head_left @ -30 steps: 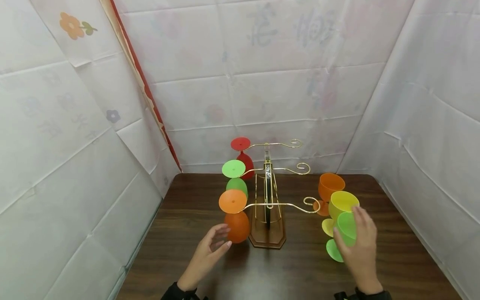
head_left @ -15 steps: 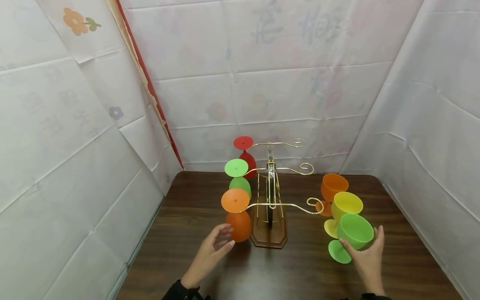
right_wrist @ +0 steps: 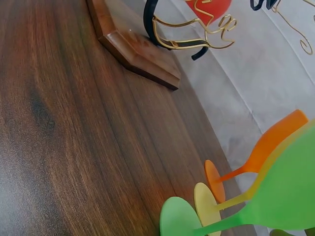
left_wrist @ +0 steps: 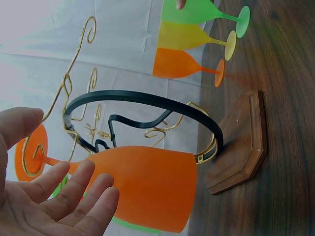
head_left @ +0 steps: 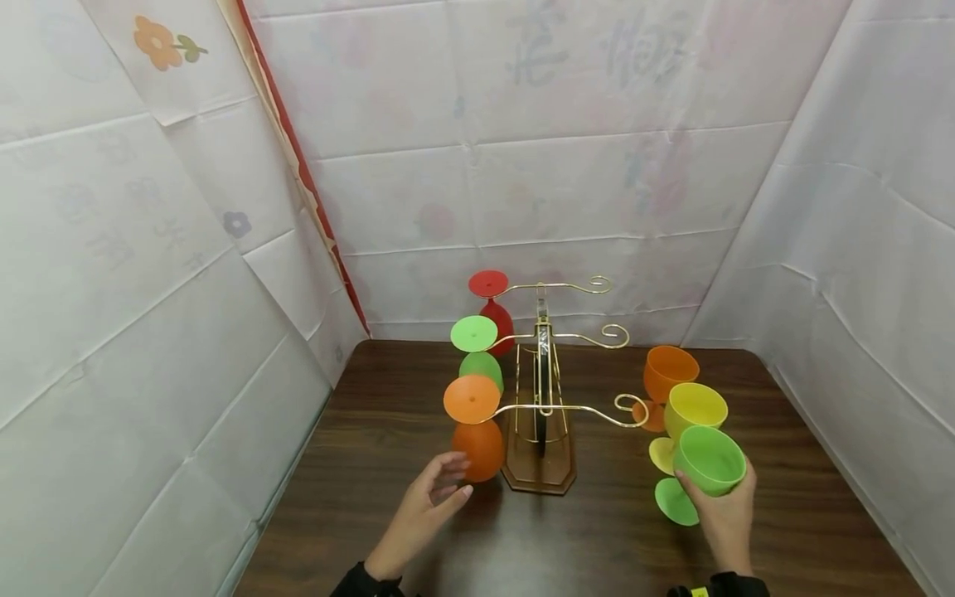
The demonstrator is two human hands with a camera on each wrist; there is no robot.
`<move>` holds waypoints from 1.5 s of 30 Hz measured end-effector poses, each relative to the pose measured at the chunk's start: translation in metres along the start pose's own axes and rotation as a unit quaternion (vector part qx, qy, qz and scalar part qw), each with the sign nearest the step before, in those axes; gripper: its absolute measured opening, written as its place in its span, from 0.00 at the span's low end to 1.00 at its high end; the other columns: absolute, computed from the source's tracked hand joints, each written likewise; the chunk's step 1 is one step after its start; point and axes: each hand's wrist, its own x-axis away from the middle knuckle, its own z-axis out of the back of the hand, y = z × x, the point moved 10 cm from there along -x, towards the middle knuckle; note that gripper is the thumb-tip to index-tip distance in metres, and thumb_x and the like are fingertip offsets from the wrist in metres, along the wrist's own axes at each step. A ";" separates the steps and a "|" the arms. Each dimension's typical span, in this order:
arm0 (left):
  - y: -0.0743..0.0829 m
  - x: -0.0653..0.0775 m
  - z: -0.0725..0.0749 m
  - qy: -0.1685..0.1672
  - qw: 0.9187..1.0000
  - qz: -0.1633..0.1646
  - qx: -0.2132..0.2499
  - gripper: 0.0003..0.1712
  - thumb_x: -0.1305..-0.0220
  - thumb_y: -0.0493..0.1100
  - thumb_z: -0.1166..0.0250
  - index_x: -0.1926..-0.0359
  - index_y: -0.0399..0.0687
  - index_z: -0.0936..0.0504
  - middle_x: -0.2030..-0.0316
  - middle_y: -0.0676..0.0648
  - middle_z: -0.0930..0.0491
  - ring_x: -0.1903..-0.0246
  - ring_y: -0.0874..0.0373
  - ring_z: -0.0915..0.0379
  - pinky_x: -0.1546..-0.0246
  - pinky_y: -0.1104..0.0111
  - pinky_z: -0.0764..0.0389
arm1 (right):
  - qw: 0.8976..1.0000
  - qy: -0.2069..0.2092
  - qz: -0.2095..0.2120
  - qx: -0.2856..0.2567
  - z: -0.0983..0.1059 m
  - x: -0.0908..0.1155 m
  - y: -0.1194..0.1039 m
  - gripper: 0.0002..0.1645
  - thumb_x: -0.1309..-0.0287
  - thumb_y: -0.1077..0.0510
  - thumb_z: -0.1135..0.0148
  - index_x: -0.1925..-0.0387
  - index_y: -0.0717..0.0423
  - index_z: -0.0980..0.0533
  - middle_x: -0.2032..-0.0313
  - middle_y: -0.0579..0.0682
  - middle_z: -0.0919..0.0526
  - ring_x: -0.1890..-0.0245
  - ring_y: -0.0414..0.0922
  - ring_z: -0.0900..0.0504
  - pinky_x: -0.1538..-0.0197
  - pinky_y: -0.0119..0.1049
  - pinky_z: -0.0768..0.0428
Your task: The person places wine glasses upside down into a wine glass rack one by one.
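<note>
Head view, lower right: the right hand (head_left: 724, 514) is partly closed around the green cup (head_left: 711, 464), thumb on the left side of the bowl and fingers round the far right side, gripping it below the rim. The cup is upright, mouth up; whether its foot rests on the counter (head_left: 358, 431) cannot be told for sure. In the left wrist view, a fingertip of that hand shows at the top edge, against the green bowl.

The left hand (head_left: 425, 510), at the lower centre of the head frame, holds nothing. Its fingers are loosely bent, with thumb and fingers well spread, and the fingertips are right beside the hanging orange cup (head_left: 477, 452); actual contact cannot be made out.

Directly behind the green cup in the head frame comes the yellow cup (head_left: 695, 405), then the orange cup (head_left: 670, 375), both upright in a close row, each partly hidden by the one in front. The rack (head_left: 543, 365) stands mid-frame on a wooden base (head_left: 539, 473). Its left side carries three upside-down cups: the hanging orange cup nearest, the hanging green cup (head_left: 473, 333) behind it, and the hanging red cup (head_left: 488, 283) farthest back. On the right, the nearest curl (head_left: 632, 410) of the rack crosses in front of the orange cup's foot. White cloth (head_left: 597, 191) fills the top of the frame.
</note>
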 end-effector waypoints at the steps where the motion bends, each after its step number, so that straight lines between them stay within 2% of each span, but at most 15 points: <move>1: 0.001 0.000 0.000 0.002 1.000 -0.001 0.000 0.26 0.37 0.43 0.38 0.40 0.40 0.32 0.45 0.38 0.28 0.45 0.41 0.32 0.45 0.51 0.29 | 1.000 0.000 0.000 0.003 0.000 0.000 0.000 0.63 0.56 0.58 0.25 0.28 0.54 0.58 0.35 0.60 0.43 0.40 0.56 0.40 0.39 0.53 0.39; 5: 0.002 0.001 0.001 0.005 1.000 0.000 0.000 0.26 0.37 0.42 0.38 0.40 0.39 0.32 0.45 0.38 0.28 0.45 0.41 0.32 0.45 0.51 0.29 | 1.000 0.005 0.000 0.017 0.002 0.007 -0.005 0.60 0.56 0.57 0.25 0.29 0.54 0.54 0.37 0.57 0.40 0.43 0.51 0.37 0.42 0.46 0.36; 11: 0.007 0.004 0.000 0.003 1.000 -0.004 0.014 0.25 0.37 0.38 0.39 0.40 0.39 0.32 0.45 0.38 0.28 0.45 0.41 0.33 0.45 0.51 0.29 | 0.999 0.002 0.018 0.032 0.011 0.026 -0.026 0.58 0.57 0.58 0.24 0.30 0.54 0.51 0.40 0.54 0.39 0.48 0.42 0.36 0.50 0.27 0.36; 14: 0.010 0.005 0.000 0.002 1.000 -0.007 0.016 0.26 0.37 0.39 0.38 0.40 0.39 0.32 0.45 0.38 0.28 0.44 0.41 0.33 0.45 0.51 0.30 | 0.998 -0.023 0.037 0.041 0.011 0.036 -0.041 0.59 0.58 0.60 0.24 0.30 0.55 0.50 0.43 0.50 0.37 0.51 0.37 0.35 0.54 0.21 0.36; 18: 0.014 0.006 -0.003 -0.008 1.000 -0.010 0.012 0.26 0.37 0.41 0.38 0.40 0.39 0.32 0.44 0.39 0.28 0.44 0.40 0.33 0.44 0.53 0.29 | 0.995 -0.064 0.067 0.041 0.006 0.053 -0.061 0.59 0.61 0.63 0.23 0.30 0.55 0.49 0.45 0.43 0.36 0.53 0.31 0.35 0.55 0.20 0.36; 24: 0.020 0.009 -0.009 -0.023 0.999 -0.020 0.009 0.26 0.37 0.42 0.38 0.39 0.41 0.33 0.44 0.39 0.28 0.45 0.40 0.33 0.45 0.55 0.28 | 0.980 -0.124 0.150 0.044 -0.011 0.085 -0.092 0.59 0.66 0.69 0.23 0.33 0.59 0.46 0.47 0.36 0.35 0.53 0.29 0.33 0.55 0.18 0.34; 28: 0.026 0.010 -0.018 -0.042 0.999 -0.029 0.013 0.27 0.35 0.42 0.39 0.38 0.40 0.33 0.43 0.39 0.29 0.45 0.45 0.32 0.45 0.61 0.28 | 0.964 -0.153 0.214 0.036 -0.024 0.106 -0.113 0.60 0.73 0.70 0.21 0.34 0.62 0.43 0.49 0.32 0.33 0.54 0.28 0.31 0.54 0.18 0.33; 31: 0.032 0.010 -0.026 -0.061 0.997 -0.034 0.018 0.27 0.35 0.43 0.39 0.38 0.39 0.34 0.42 0.40 0.29 0.45 0.50 0.31 0.46 0.66 0.28 | 0.951 -0.184 0.249 0.006 -0.036 0.119 -0.126 0.61 0.78 0.72 0.21 0.36 0.64 0.41 0.49 0.36 0.29 0.55 0.29 0.28 0.53 0.22 0.30; 36: 0.041 0.012 -0.041 -0.100 0.993 -0.055 0.029 0.28 0.37 0.42 0.37 0.38 0.44 0.34 0.42 0.44 0.29 0.45 0.56 0.32 0.44 0.65 0.28 | 0.923 -0.266 0.271 -0.059 -0.060 0.134 -0.136 0.61 0.79 0.74 0.23 0.36 0.64 0.41 0.47 0.44 0.26 0.52 0.34 0.25 0.51 0.27 0.28; 39: 0.046 0.013 -0.051 -0.129 0.988 -0.071 0.039 0.30 0.39 0.41 0.35 0.37 0.50 0.34 0.41 0.45 0.30 0.43 0.56 0.33 0.44 0.64 0.28 | 0.901 -0.321 0.279 -0.086 -0.075 0.143 -0.140 0.60 0.77 0.74 0.23 0.35 0.64 0.41 0.45 0.46 0.27 0.50 0.36 0.25 0.49 0.29 0.27; 41: 0.049 0.014 -0.057 -0.144 0.986 -0.078 0.042 0.33 0.41 0.41 0.34 0.36 0.53 0.36 0.39 0.46 0.32 0.42 0.56 0.34 0.43 0.64 0.29 | 0.882 -0.360 0.285 -0.102 -0.085 0.150 -0.142 0.60 0.75 0.73 0.24 0.35 0.63 0.43 0.44 0.48 0.28 0.49 0.38 0.25 0.48 0.31 0.27; 43: 0.055 0.014 -0.063 -0.156 0.982 -0.095 0.041 0.36 0.42 0.40 0.32 0.35 0.55 0.38 0.38 0.47 0.34 0.40 0.55 0.35 0.43 0.63 0.30 | 0.862 -0.399 0.289 -0.123 -0.094 0.157 -0.146 0.60 0.73 0.73 0.24 0.33 0.63 0.45 0.42 0.51 0.29 0.48 0.41 0.25 0.47 0.34 0.26; 45: 0.061 0.015 -0.070 -0.167 0.978 -0.117 0.045 0.39 0.44 0.39 0.31 0.34 0.54 0.39 0.37 0.47 0.35 0.39 0.54 0.36 0.41 0.61 0.30 | 0.846 -0.427 0.288 -0.140 -0.100 0.163 -0.150 0.60 0.70 0.72 0.25 0.33 0.62 0.46 0.42 0.53 0.30 0.48 0.44 0.25 0.47 0.36 0.26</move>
